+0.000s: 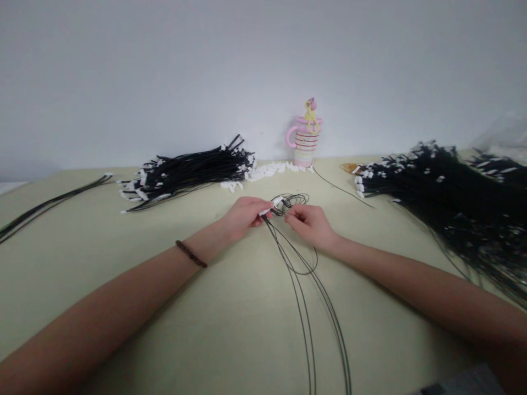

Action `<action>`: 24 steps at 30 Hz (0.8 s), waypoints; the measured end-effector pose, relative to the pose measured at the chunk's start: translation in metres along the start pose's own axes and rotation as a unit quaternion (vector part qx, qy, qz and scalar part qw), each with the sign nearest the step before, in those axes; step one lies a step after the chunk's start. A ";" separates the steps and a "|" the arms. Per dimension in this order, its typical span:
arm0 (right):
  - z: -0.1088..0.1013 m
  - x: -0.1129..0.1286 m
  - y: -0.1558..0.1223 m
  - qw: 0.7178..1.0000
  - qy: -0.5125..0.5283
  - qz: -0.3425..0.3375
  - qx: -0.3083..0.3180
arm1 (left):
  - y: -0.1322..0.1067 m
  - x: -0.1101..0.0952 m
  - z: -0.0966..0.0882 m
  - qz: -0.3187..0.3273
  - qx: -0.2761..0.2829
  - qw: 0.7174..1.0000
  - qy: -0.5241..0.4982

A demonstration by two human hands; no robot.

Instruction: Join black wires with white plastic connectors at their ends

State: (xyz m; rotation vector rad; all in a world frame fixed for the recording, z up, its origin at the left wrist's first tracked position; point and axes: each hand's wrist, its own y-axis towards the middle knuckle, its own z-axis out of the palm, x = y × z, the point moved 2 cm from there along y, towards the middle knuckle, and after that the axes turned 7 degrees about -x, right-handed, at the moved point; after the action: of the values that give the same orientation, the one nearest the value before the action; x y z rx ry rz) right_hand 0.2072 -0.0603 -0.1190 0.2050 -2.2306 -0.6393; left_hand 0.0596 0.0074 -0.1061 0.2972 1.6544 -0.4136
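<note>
My left hand (pixel 246 215) is closed in a pinch on a small white connector (pixel 269 207) at the end of thin black wires (pixel 302 291). My right hand (pixel 309 224) is closed too, its fingers pinching the same wires just right of the connector. The wires loop above my fingers and trail down the pale table (pixel 230 329) toward me. A dark bead bracelet (pixel 191 254) circles my left wrist.
A bundle of black wires with white ends (pixel 185 173) lies at the back left, a larger heap (pixel 453 192) at the right. Loose white connectors (pixel 267 171) sit beside a pink striped mug (pixel 305 140) at the wall. More black wires (pixel 49 206) lie far left.
</note>
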 end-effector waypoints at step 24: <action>0.001 0.010 -0.005 0.992 -0.091 -0.087 0.030 | -0.008 0.006 0.006 0.089 0.054 0.988 0.112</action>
State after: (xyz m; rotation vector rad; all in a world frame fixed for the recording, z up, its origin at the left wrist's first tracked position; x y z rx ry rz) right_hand 0.1998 -0.0672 -0.1156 0.3889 -2.4284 -0.7100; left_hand 0.0609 -0.0023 -0.1118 0.5861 1.8094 -0.3453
